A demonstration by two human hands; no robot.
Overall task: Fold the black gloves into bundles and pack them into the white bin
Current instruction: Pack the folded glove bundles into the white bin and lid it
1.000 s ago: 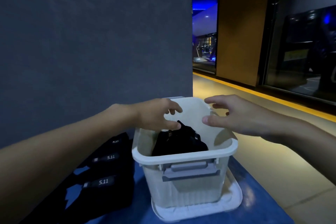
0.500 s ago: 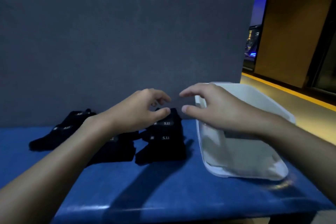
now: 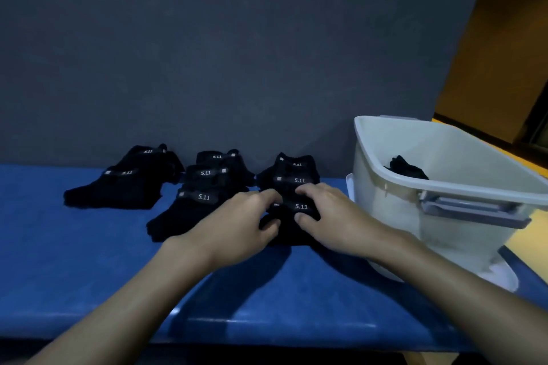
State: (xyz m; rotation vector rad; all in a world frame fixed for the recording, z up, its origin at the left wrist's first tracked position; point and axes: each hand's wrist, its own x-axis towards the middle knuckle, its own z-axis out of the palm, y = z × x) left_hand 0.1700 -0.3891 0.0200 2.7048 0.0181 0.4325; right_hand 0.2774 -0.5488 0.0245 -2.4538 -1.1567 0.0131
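White bin (image 3: 385, 216) at the right end of the blue bench (image 3: 89, 261) holds one black glove bundle (image 3: 406, 169). Beside it, left hand (image 3: 237, 225) and right hand (image 3: 335, 216) pinch a black glove (image 3: 299, 206) labelled "5.11".

blue bench (image 3: 89, 275) | grey panel (image 3: 237, 53) behind (upright) | tan wall (image 3: 510, 53)

Dim indoor hall: blue bench (image 3: 89, 275) before a grey partition (image 3: 207, 53).

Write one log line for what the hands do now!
left hand + right hand: pinch rightmost glove pile | white bin: one bundle inside
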